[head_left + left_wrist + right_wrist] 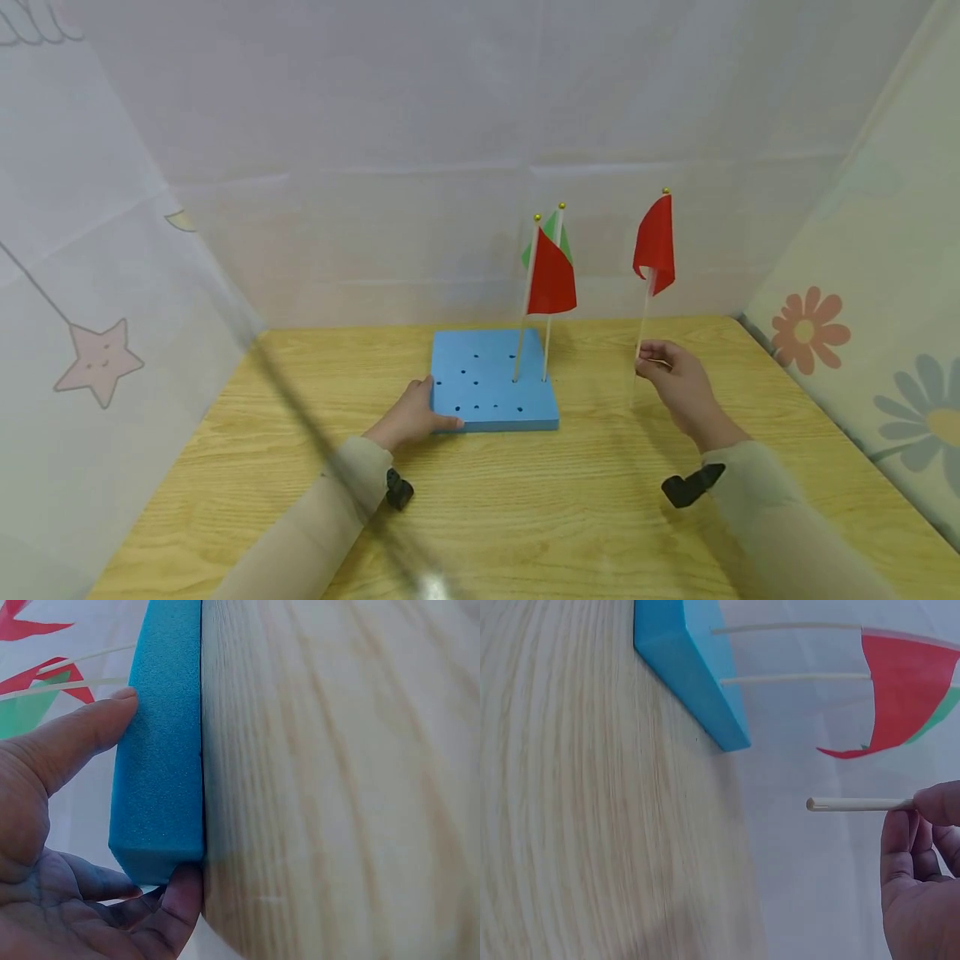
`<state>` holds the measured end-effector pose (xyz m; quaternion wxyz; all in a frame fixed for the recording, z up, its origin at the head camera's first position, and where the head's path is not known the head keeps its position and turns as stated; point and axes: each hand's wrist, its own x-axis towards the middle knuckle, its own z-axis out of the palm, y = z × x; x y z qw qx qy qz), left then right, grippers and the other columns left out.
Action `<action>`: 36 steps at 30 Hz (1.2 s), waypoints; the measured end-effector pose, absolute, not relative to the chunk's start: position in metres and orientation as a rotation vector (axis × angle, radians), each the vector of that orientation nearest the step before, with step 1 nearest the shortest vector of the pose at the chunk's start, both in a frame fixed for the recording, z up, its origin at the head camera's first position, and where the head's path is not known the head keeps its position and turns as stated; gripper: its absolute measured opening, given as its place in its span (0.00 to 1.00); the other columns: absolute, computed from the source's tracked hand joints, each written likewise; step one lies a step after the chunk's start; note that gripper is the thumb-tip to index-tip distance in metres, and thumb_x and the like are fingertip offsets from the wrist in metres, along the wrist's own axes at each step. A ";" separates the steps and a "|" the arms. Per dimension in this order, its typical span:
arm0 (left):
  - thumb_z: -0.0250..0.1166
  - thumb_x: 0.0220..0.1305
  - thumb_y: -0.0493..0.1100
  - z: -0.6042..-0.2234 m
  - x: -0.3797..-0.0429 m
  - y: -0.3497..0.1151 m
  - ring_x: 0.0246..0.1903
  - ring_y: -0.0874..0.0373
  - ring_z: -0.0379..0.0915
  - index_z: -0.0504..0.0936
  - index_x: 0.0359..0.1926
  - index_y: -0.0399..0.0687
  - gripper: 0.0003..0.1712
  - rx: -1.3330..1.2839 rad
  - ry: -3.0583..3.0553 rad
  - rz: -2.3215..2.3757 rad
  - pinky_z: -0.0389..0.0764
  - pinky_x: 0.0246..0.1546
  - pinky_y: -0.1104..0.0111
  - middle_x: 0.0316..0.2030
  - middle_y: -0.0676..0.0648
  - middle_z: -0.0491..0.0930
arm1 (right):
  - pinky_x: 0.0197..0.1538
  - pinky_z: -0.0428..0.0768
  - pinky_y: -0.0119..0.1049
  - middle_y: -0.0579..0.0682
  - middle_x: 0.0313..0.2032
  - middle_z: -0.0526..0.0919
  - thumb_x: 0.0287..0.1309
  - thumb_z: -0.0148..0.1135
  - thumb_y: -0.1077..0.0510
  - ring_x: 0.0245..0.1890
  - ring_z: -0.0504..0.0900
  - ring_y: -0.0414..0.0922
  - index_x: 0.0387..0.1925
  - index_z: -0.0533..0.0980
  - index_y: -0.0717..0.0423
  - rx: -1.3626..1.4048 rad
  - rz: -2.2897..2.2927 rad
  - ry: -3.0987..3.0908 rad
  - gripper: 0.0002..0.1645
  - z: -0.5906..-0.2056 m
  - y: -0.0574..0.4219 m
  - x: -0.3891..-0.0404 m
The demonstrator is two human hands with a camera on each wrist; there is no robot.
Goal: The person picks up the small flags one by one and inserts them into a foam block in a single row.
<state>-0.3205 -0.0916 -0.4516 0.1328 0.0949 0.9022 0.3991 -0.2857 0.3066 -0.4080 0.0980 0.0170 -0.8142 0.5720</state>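
A blue foam block (491,341) with several small holes lies flat on the table. My left hand (408,417) grips its near left corner, thumb along the front edge and fingers at the left side. Two small flags stand upright in holes on the block's right side: a red flag (551,279) and, partly behind it, a green flag (566,244). To the right of the block, my right hand (678,383) pinches the stick (855,804) of another red flag (656,237) by its lower part. This stick's bottom end is in the air, apart from the block.
The wooden table (525,517) ends at a pale cloth backdrop (420,242). Printed cloth (900,350) hangs on the right, and another with a pink star (99,363) on the left. A blurred dark streak crosses the head view's left side.
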 end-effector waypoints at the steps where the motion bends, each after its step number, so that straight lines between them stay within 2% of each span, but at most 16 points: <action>1: 0.78 0.62 0.50 -0.452 -0.320 -0.092 0.75 0.32 0.51 0.45 0.80 0.28 0.63 0.278 2.619 1.159 0.60 0.72 0.44 0.76 0.25 0.50 | 0.47 0.79 0.22 0.56 0.49 0.75 0.77 0.54 0.64 0.44 0.78 0.32 0.63 0.67 0.75 0.055 1.686 -2.412 0.21 -0.407 0.303 -0.286; 9: 0.78 0.62 0.51 -0.454 -0.321 -0.092 0.74 0.32 0.52 0.46 0.80 0.29 0.63 0.281 2.631 1.142 0.61 0.71 0.44 0.76 0.26 0.51 | 0.46 0.79 0.22 0.63 0.50 0.76 0.76 0.55 0.65 0.42 0.77 0.35 0.60 0.69 0.74 0.096 1.645 -2.414 0.19 -0.403 0.283 -0.287; 14: 0.78 0.61 0.51 -0.454 -0.321 -0.092 0.74 0.33 0.52 0.46 0.80 0.29 0.63 0.280 2.630 1.145 0.61 0.71 0.44 0.76 0.26 0.51 | 0.45 0.79 0.23 0.60 0.47 0.77 0.75 0.55 0.67 0.41 0.77 0.34 0.59 0.70 0.75 0.127 1.654 -2.379 0.17 -0.405 0.275 -0.290; 22: 0.78 0.61 0.51 -0.453 -0.321 -0.093 0.74 0.33 0.53 0.46 0.80 0.29 0.63 0.283 2.631 1.138 0.62 0.71 0.44 0.75 0.26 0.52 | 0.45 0.78 0.24 0.60 0.50 0.77 0.75 0.57 0.64 0.43 0.76 0.36 0.59 0.71 0.72 0.143 1.633 -2.398 0.18 -0.407 0.257 -0.292; 29: 0.78 0.62 0.51 -0.453 -0.322 -0.093 0.74 0.33 0.52 0.46 0.80 0.29 0.63 0.280 2.631 1.133 0.61 0.71 0.45 0.76 0.26 0.52 | 0.47 0.77 0.21 0.66 0.51 0.76 0.74 0.58 0.65 0.46 0.76 0.45 0.58 0.72 0.72 0.188 1.613 -2.392 0.17 -0.407 0.243 -0.296; 36: 0.77 0.62 0.51 -0.452 -0.321 -0.092 0.74 0.33 0.52 0.46 0.80 0.29 0.63 0.289 2.628 1.142 0.61 0.71 0.45 0.76 0.26 0.51 | 0.47 0.76 0.20 0.66 0.51 0.77 0.73 0.59 0.65 0.49 0.76 0.51 0.57 0.72 0.72 0.242 1.601 -2.405 0.17 -0.404 0.231 -0.296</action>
